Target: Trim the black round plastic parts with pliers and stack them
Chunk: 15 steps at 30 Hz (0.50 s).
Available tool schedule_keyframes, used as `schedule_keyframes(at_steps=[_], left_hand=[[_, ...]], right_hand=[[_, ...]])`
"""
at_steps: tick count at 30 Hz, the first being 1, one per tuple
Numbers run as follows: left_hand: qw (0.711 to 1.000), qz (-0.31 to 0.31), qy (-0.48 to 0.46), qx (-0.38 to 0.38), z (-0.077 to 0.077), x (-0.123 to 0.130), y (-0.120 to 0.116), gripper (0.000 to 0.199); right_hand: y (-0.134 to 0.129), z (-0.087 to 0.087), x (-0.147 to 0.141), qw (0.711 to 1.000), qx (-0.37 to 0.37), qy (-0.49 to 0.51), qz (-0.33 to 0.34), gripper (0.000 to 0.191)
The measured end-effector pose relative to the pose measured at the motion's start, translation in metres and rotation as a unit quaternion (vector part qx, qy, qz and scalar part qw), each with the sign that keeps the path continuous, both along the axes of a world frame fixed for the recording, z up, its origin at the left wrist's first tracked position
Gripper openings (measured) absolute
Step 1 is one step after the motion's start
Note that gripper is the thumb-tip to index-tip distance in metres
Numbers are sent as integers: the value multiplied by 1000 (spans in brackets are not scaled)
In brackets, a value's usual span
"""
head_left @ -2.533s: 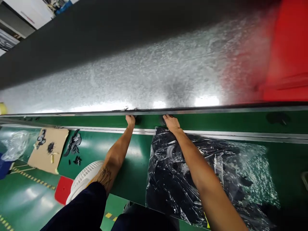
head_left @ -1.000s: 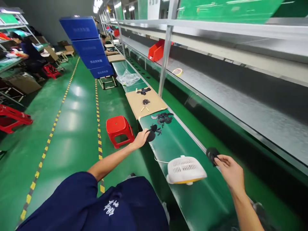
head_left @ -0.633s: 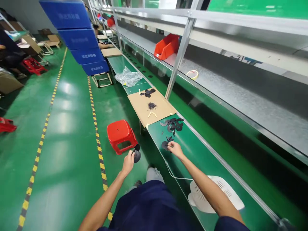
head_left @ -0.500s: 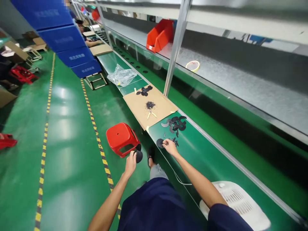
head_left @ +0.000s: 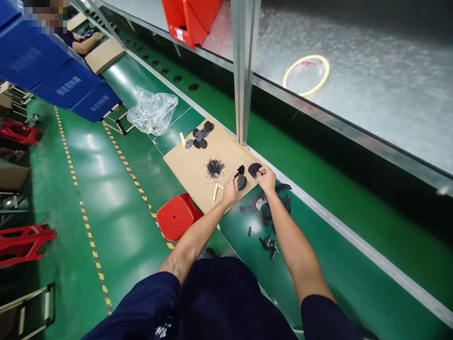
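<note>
My left hand grips black discs, one of them angled upward, over the near edge of the brown cardboard sheet. Just to its right, my right hand pinches another black disc by its edge. A pile of tiny dark bits lies on the cardboard, and pale-handled nippers rest close to my left hand. Farther back sits a cluster of black discs. Curved black pieces lie partly hidden beneath my right forearm, with small black strips nearer me.
A metal post rises behind the cardboard. The shelf holds a tape roll and a red bin. A clear plastic bag lies farther along the bench. On the floor are a red stool and stacked blue crates; a person sits beyond.
Both hands have moved forward onto the cardboard: my left from beside the bench, my right from its front edge, each carrying black discs. The view has moved closer to the cardboard.
</note>
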<state>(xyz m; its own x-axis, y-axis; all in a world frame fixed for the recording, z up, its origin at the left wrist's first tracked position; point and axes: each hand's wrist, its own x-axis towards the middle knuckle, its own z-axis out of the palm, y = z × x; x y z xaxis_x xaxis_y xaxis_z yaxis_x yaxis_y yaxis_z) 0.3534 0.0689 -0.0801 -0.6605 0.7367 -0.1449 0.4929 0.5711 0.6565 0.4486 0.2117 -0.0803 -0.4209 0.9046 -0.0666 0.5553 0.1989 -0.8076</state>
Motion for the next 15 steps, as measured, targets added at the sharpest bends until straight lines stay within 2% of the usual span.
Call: schedule_keyframes(at_steps=[3, 6, 10, 15], left_hand=[[1000, 5, -2, -16, -4, 1, 43, 36], [999, -13, -1, -42, -7, 1, 61, 37], [995, -67, 5, -67, -6, -4, 65, 38], [986, -162, 7, -40, 12, -5, 55, 62]], right_hand=[[12, -6, -4, 1000, 1, -10, 7, 9], [10, -15, 2, 1000, 9, -10, 2, 9], [4, -20, 9, 998, 39, -4, -48, 22], [-9, -5, 3, 986, 118, 34, -113, 34]])
